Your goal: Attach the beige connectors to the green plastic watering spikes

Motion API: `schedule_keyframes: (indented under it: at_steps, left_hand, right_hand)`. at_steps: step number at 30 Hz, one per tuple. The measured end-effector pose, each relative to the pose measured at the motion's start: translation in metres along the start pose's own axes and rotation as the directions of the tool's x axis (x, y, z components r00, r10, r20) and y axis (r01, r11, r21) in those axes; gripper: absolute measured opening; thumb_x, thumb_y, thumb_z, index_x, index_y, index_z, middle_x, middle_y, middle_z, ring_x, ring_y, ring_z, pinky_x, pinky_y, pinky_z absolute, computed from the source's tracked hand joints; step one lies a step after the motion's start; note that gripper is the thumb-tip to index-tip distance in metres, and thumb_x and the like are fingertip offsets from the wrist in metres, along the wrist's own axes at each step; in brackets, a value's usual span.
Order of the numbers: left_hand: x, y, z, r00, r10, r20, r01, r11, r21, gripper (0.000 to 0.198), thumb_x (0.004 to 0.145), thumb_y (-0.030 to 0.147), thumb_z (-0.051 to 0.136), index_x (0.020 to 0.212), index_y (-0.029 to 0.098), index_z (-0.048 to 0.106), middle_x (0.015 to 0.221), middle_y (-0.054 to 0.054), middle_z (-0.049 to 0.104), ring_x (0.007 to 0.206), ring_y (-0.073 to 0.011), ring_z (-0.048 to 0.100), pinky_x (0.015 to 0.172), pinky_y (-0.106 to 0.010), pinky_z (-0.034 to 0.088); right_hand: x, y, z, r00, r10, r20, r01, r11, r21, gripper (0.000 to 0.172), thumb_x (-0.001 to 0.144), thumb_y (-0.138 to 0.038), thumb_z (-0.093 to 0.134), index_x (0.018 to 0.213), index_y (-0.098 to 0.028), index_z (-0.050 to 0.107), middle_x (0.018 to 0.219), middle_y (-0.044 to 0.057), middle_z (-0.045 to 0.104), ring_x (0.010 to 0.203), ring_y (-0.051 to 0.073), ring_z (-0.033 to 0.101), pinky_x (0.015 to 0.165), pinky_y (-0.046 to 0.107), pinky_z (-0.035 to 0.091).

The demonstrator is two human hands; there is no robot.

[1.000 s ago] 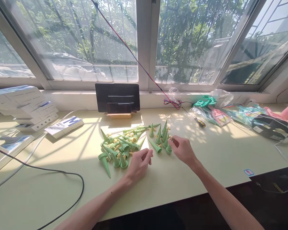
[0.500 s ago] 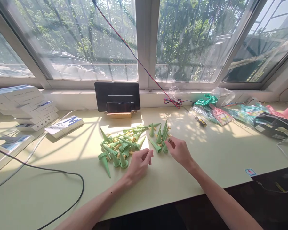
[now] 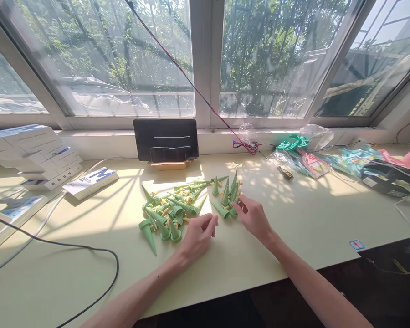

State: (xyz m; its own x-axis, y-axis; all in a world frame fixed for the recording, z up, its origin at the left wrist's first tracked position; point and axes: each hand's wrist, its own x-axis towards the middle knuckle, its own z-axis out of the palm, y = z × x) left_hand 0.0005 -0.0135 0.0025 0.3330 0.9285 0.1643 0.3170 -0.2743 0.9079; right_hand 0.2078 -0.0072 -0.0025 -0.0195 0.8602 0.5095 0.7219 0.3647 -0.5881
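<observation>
A heap of green plant-watering spikes (image 3: 172, 207) with yellowish valve pieces lies in front of me; several point different ways. Beside its right front edge my left hand (image 3: 200, 232) rests on the table, fingers curled closed, with nothing showing in them. To the right, a smaller group of spikes (image 3: 225, 193) stands mostly upright, points up, with one spike (image 3: 219, 209) lying on its side. My right hand (image 3: 254, 216) is at the near right of this group, its fingertips pinched on an upright green watering spike (image 3: 233, 212), which the fingers partly cover.
A tablet (image 3: 166, 136) and a phone lean on a wooden stand at the back. White boxes (image 3: 37, 150) are stacked at left, near a black cable (image 3: 99, 247). Tools, bagged items and a black strapped device (image 3: 386, 177) lie at right. The table's front edge runs below my arms.
My right hand has shifted slightly left and down at the upright spikes. My left hand stays in place. The whole view has moved a little.
</observation>
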Motion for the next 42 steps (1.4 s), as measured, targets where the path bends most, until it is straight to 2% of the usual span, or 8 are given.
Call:
schedule_keyframes:
  at_steps: [7,11,17,21,26,30,35,42]
  left_hand:
    - [-0.001,-0.001,0.001,0.995,0.096,0.027,-0.099,0.989,0.113,0.045,0.096,0.043,0.046,0.062,0.017,0.057,0.051,0.002,0.053,0.047,-0.0102,0.039,0.051,-0.024,0.03]
    - [-0.001,-0.004,0.003,0.987,0.141,0.076,-0.152,0.975,0.164,0.045,0.097,0.04,0.045,0.058,0.018,0.048,0.051,0.002,0.048,0.049,-0.0104,0.037,0.053,-0.026,0.027]
    - [-0.003,-0.002,0.003,0.969,0.18,0.168,-0.216,0.95,0.227,0.044,0.098,0.034,0.043,0.058,0.019,0.034,0.052,0.006,0.028,0.05,-0.0098,0.024,0.053,-0.027,0.021]
    - [-0.005,-0.002,0.003,0.947,0.196,0.254,-0.263,0.928,0.265,0.043,0.095,0.03,0.045,0.059,0.019,0.025,0.055,0.006,0.02,0.052,-0.0098,0.018,0.052,-0.026,0.019]
    - [-0.007,-0.005,0.003,0.879,0.27,0.393,-0.389,0.882,0.266,0.036,0.086,0.018,0.049,0.059,0.019,0.026,0.052,0.006,0.026,0.05,-0.0086,0.019,0.05,-0.024,0.021]
    - [-0.01,-0.004,0.002,0.816,0.333,0.472,-0.487,0.837,0.25,0.03,0.082,0.014,0.049,0.059,0.018,0.03,0.052,0.005,0.037,0.049,-0.0076,0.025,0.051,-0.024,0.025]
    - [-0.012,-0.004,0.003,0.805,0.387,0.45,-0.539,0.795,0.279,0.03,0.08,0.014,0.051,0.059,0.018,0.03,0.051,0.006,0.036,0.048,-0.0077,0.024,0.049,-0.025,0.023]
    - [-0.014,-0.006,0.007,0.757,0.472,0.453,-0.613,0.753,0.241,0.031,0.077,0.009,0.051,0.058,0.019,0.029,0.05,0.005,0.033,0.048,-0.009,0.024,0.049,-0.027,0.023]
  right_hand:
    - [-0.003,0.0,0.0,0.999,0.041,-0.006,-0.041,0.999,0.004,0.018,0.095,-0.037,0.056,0.089,-0.02,0.059,0.065,-0.002,0.061,0.049,0.012,0.048,0.054,0.025,0.041]
    - [-0.004,-0.005,-0.004,0.992,0.074,-0.101,-0.072,0.997,0.015,0.029,0.092,-0.043,0.061,0.109,-0.02,0.059,0.065,-0.004,0.061,0.046,0.011,0.05,0.054,0.024,0.044]
    - [-0.004,-0.018,-0.015,0.944,0.045,-0.326,-0.043,0.999,0.014,0.032,0.092,-0.041,0.06,0.114,-0.018,0.054,0.069,-0.004,0.057,0.042,0.008,0.047,0.048,0.022,0.042]
    - [-0.008,-0.033,-0.016,0.922,-0.101,-0.373,0.087,0.995,-0.054,0.015,0.096,-0.03,0.054,0.104,-0.018,0.057,0.066,-0.003,0.057,0.044,0.008,0.047,0.047,0.021,0.038]
    - [-0.002,-0.057,-0.005,0.96,-0.28,0.018,0.279,0.947,-0.158,0.019,0.099,-0.021,0.046,0.088,-0.017,0.06,0.069,0.0,0.059,0.05,0.009,0.046,0.048,0.023,0.029]
    - [0.022,-0.071,0.011,0.929,-0.186,0.32,0.274,0.927,-0.257,0.015,0.098,-0.017,0.048,0.092,-0.016,0.062,0.079,0.003,0.062,0.056,0.012,0.048,0.051,0.024,0.027]
    - [0.039,-0.071,0.037,0.919,-0.166,0.357,0.26,0.937,-0.233,0.018,0.099,-0.018,0.045,0.102,-0.015,0.063,0.087,0.006,0.064,0.066,0.015,0.056,0.056,0.025,0.032]
    - [0.021,-0.053,0.061,0.94,-0.119,0.319,0.155,0.984,-0.089,0.018,0.098,-0.022,0.052,0.112,-0.015,0.061,0.093,0.006,0.068,0.08,0.017,0.062,0.068,0.026,0.041]
